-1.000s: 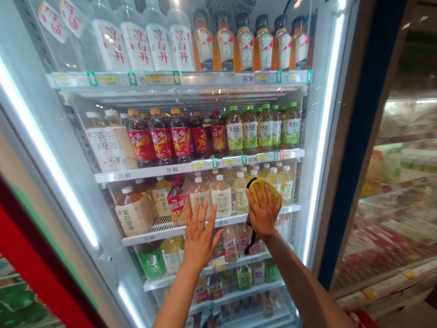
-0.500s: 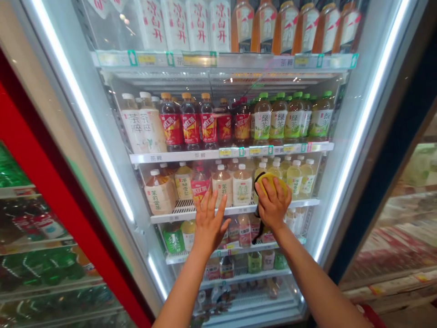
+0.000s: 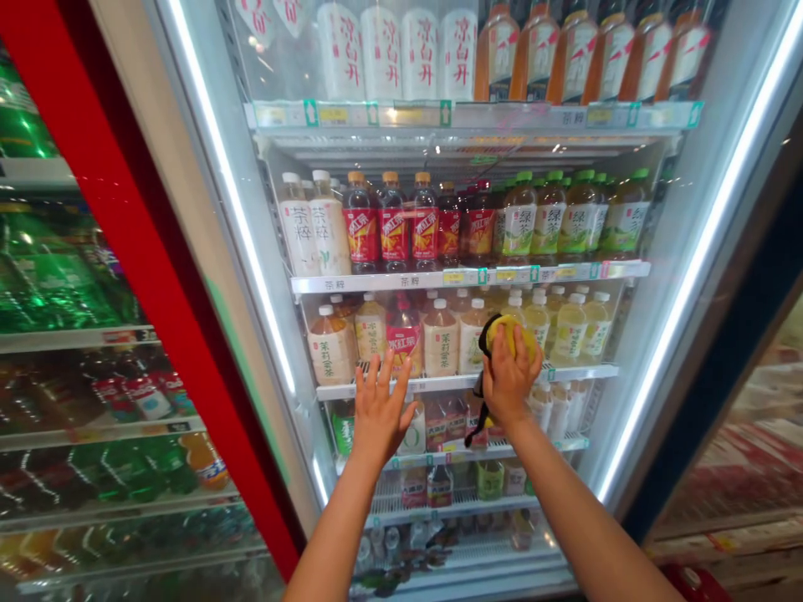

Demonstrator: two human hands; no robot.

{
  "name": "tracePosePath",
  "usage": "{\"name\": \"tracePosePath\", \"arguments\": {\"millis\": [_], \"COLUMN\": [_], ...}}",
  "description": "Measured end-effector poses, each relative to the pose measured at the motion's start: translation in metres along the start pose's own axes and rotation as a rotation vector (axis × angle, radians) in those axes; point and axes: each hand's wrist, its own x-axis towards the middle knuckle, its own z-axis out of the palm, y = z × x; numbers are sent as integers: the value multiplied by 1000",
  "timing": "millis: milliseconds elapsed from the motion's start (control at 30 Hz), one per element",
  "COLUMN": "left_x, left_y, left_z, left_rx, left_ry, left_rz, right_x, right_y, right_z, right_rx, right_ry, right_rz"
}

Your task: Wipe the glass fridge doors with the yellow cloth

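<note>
My right hand point(image 3: 509, 385) presses a yellow cloth point(image 3: 509, 323) with a black edge toward the front of a lit drinks fridge, fingers bent over it. A dark strip of the cloth dangles below the wrist side of that hand. Reflections suggest a glass door point(image 3: 439, 155) between my hands and the bottles. My left hand point(image 3: 381, 410) is raised with fingers spread and holds nothing, in front of the shelf edge below a red-labelled bottle point(image 3: 403, 339). Whether its palm touches the glass cannot be made out. Pale tea bottles point(image 3: 441, 339) stand between the hands.
Higher shelves carry red-labelled tea bottles point(image 3: 393, 226), green-capped bottles point(image 3: 519, 217) and white bottles point(image 3: 419, 54). Bright light strips point(image 3: 232, 192) run down both sides. Left of a red frame point(image 3: 156, 251) is another drinks fridge point(image 3: 69, 334); a blurred display point(image 3: 733, 435) lies right.
The view has swung left, so the shelves appear further right. Against the bottles, both hands have shifted left, the right one with the cloth still under its fingers.
</note>
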Motion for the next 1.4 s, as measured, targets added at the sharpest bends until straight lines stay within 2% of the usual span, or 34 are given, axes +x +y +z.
{"name": "tracePosePath", "arguments": {"millis": [100, 167, 267, 333, 433, 500, 567, 633, 700, 833, 900, 967, 1033, 1100, 1167, 1233, 1333, 1400], "left_x": [-4, -7, -14, -19, -26, -29, -30, -31, -33, -40, -45, -50, -53, -56, -59, -62, -68, -71], "left_y": [-8, -16, -33, -46, -59, -63, -65, -66, -70, -86, -94, -101, -105, -109, -115, -123, -136, -144], "left_z": [-2, -4, -8, -10, -12, -11, -11, -13, -16, -26, -29, -31, -33, -35, -39, -43, -50, -54], "left_rx": [-10, -15, -13, -7, 3, 1, -10, -23, -33, -26, -17, -10, -3, 5, 16, 30, 49, 57], "left_ry": [-6, -17, -27, -17, -3, -8, -15, -18, -23, -38, -25, -4, 14, 20, 13, 1, -8, 2], "left_rz": [24, 47, 65, 61, 52, 52, 56, 66, 75, 33, -5, -35, -58, -80, -94, -102, -119, -145], "right_x": [13, 7, -17, -28, -17, 2, 20, 26, 18, -16, -21, -12, 4, 19, 22, 15, -2, -6], "right_y": [-43, -64, -67, -57, -51, -64, -89, -115, -130, -122, -115, -120, -140, -167, -191, -202, -196, -191], "right_z": [15, 17, 8, 1, 0, 9, 21, 30, 31, 16, 11, 15, 25, 35, 41, 41, 34, 32], "right_rx": [12, 28, 59, 59, 43, 30, 15, 16, 32, 55, 56, 44, 23, 12, 27, 63, 115, 126], "right_ry": [-42, -99, -142, -160, -111, -24, 20, -4, -67, -162, -159, -134, -101, -69, -69, -102, -140, -138], "right_rz": [60, -44, -289, -364, -245, -100, -5, -8, -94, -271, -242, -149, -64, -44, -105, -231, -415, -422]}}
